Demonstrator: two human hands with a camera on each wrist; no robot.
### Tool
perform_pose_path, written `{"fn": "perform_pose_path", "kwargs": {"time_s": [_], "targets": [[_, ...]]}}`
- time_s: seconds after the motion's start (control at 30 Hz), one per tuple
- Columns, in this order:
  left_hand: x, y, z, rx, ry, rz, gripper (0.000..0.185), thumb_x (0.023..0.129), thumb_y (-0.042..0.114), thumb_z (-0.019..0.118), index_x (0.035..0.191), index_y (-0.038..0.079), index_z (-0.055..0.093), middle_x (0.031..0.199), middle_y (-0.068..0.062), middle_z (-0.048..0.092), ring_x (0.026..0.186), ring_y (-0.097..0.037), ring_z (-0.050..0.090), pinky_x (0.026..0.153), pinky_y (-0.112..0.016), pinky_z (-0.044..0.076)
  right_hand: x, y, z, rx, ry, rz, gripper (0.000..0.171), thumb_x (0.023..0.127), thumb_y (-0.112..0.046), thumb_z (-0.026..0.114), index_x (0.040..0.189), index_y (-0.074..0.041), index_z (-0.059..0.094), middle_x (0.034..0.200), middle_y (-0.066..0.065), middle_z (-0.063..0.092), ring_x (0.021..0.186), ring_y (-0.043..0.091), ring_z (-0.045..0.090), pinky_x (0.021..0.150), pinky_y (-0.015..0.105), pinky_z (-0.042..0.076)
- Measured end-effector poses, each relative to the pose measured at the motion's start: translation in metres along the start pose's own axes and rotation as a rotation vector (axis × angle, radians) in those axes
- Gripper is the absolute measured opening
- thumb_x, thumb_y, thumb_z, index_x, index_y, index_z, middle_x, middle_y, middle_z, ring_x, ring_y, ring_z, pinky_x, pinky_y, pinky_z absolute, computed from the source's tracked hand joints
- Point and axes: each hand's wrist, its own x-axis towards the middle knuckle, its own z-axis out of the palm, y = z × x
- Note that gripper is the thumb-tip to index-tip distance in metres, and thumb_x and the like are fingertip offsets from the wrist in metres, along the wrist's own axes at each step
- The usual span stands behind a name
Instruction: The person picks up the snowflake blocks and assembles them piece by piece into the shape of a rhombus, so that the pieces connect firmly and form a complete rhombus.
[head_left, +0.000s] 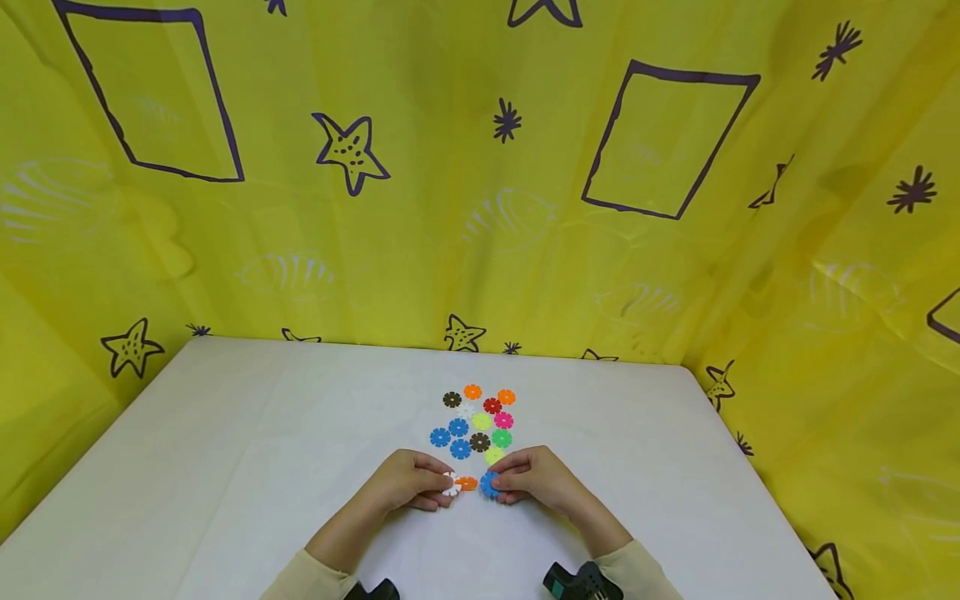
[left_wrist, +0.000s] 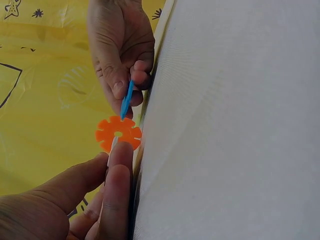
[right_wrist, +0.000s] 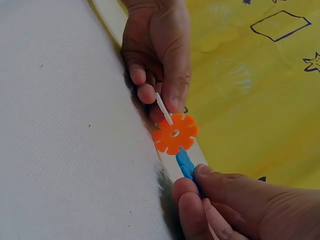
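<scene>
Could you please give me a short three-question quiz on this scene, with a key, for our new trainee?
1. Which colour is the disc that the right hand holds? a) red b) blue c) green
2. True or false: the left hand grips a green disc.
3. How many blue discs lie loose on the table beyond the hands?

Key:
1. b, blue.
2. False; it grips a white disc.
3. Three.
</scene>
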Motion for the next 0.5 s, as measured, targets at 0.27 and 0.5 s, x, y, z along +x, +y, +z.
{"fn": "perform_pose_path", "kwargs": {"time_s": [0.27, 0.5], "targets": [[0.0003, -0.0003, -0.0001, 0.001, 0.003, -0.004, 0.027, 0.089, 0.009, 0.072, 0.11, -0.006, 0.069, 0.084, -0.014, 0.075, 0.066, -0.014, 0.072, 0.061, -0.027, 0.06, 0.0016, -0.0002, 0.0008, 0.02, -0.001, 0.005, 0.027, 0.087, -0.01, 0.075, 0.106, 0.008, 0.069, 0.083, 0.01, 0.074, 0.064, 0.01, 0.068, 0.065, 0.025, 0.06], [0.0004, -0.0009, -0.0001, -0.005, -0.005, 0.006, 0.027, 0.089, 0.009, 0.072, 0.11, -0.007, 0.069, 0.084, -0.014, 0.075, 0.066, -0.013, 0.071, 0.061, -0.027, 0.06, 0.0004, -0.0008, 0.0025, 0.022, 0.002, 0.011, 0.026, 0.087, -0.01, 0.074, 0.105, 0.008, 0.069, 0.083, 0.01, 0.074, 0.064, 0.01, 0.068, 0.065, 0.025, 0.06]]}}
